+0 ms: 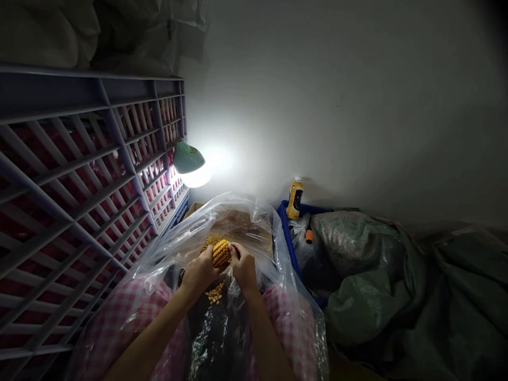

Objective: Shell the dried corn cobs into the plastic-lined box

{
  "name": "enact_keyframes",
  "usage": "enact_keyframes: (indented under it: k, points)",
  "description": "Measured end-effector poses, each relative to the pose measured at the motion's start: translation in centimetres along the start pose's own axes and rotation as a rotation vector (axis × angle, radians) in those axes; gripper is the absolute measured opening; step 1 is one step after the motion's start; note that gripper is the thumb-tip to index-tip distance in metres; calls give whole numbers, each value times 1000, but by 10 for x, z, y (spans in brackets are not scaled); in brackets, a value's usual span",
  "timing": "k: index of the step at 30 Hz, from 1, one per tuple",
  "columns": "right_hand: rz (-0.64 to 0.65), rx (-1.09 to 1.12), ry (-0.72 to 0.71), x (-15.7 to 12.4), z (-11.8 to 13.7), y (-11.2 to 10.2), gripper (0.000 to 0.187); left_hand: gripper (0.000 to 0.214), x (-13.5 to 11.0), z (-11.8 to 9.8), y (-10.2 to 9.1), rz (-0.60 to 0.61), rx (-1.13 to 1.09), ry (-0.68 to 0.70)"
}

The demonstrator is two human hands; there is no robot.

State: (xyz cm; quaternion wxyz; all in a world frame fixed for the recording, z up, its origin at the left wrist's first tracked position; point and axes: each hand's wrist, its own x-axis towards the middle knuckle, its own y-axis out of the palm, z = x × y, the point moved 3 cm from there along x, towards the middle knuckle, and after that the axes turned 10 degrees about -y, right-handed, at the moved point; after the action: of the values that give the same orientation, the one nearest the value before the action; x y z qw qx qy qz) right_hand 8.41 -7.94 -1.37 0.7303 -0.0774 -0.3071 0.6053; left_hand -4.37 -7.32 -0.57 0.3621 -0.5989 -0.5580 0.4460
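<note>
A yellow corn cob (221, 253) lies between my two hands, above a clear plastic bag (282, 264) spread over my lap. My left hand (199, 272) is closed around the cob's left side. At its right end, the fingers of my right hand (243, 266) are bent and pressed against the cob; the fingertips are partly hidden. Loose corn kernels (215, 294) rest on dark plastic just below the hands. Behind the cob, more kernels (208, 242) lie in the bag, in front of brown cardboard (234, 219).
Purple slatted crates (130, 143) rise at my left, with a lit green lamp (189, 159) hanging from them. On the right, a blue crate (289, 241) holds a yellow bottle (295, 200) and filled bags (353, 241). A pale wall (337, 116) stands behind.
</note>
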Motion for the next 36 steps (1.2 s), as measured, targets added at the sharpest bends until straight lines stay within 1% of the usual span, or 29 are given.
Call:
enact_keyframes:
  k: [3, 6, 8, 11, 13, 18, 23, 27, 31, 36]
  points:
    - [-14, -51, 12, -2, -1, 5, 33, 33, -1, -1, 2, -5, 7, 4]
    - [-61, -92, 74, -3, -4, 7, 37, 35, -1, -1, 5, -25, 28, 20]
    - [-83, -93, 105, -1, -5, 6, 40, 36, 0, -1, 7, -41, 29, 28]
    - [-80, -49, 105, 1, -3, 1, 39, 35, 2, 1, 10, -67, 25, 39]
    - [-42, -34, 85, 2, 0, -4, 37, 35, 3, 1, 11, -84, 40, 64]
    - [78, -83, 16, 4, 0, -12, 33, 33, 2, 0, 12, -102, 83, 131]
    - [154, -63, -16, 6, -2, -16, 34, 35, 3, 1, 10, -112, 81, 118]
    - [181, -89, -16, 6, -3, -15, 31, 37, 3, 3, 13, -101, 99, 122]
    - [155, -137, 22, 3, -5, -11, 31, 35, 2, 1, 15, -103, 120, 159]
    - [27, -142, 130, 2, -7, -10, 37, 36, 1, 1, 16, -131, 106, 165]
